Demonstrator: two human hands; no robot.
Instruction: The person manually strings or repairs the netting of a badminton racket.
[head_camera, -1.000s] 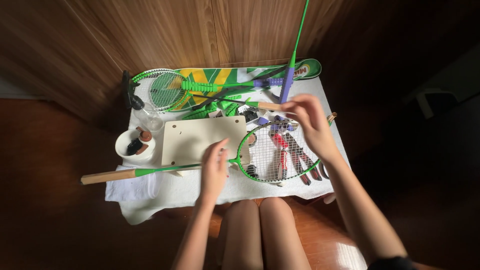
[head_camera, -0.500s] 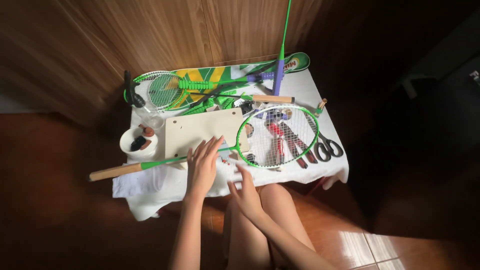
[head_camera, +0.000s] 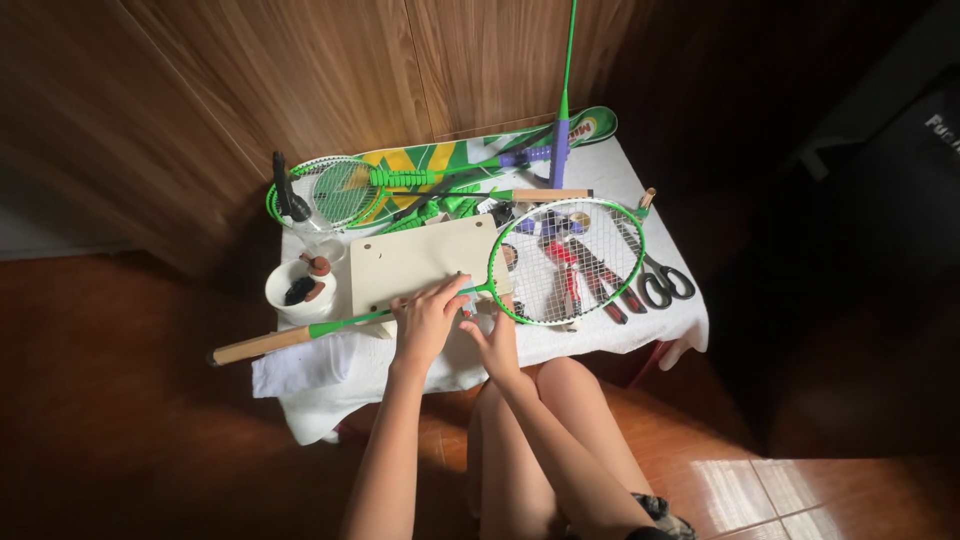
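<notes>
Green badminton racket lies flat across the small table. Long axis runs left to right, tilted slightly: wooden grip end low at the left, overhanging the table edge; strung oval head at the right, a little higher in the head view. Head rests over red-handled pliers, with black scissors just beside it to the right.

Left hand lies on the shaft near the throat, fingers curled over it; whether it truly grips, I cannot tell. Right hand sits just beside the left, fingers loosely bent at the table's near edge below the throat, closed on nothing visible. The two hands are close together, nearly touching.

Shaft crosses the front of a pale board. White bowl with small dark bits stands at the left. Second green racket and a green-yellow racket cover lie at the back.

Table is draped in a white cloth. Wood-panelled wall behind; reddish glossy floor; room dim to the right. The person's bare knees are under the front edge.
</notes>
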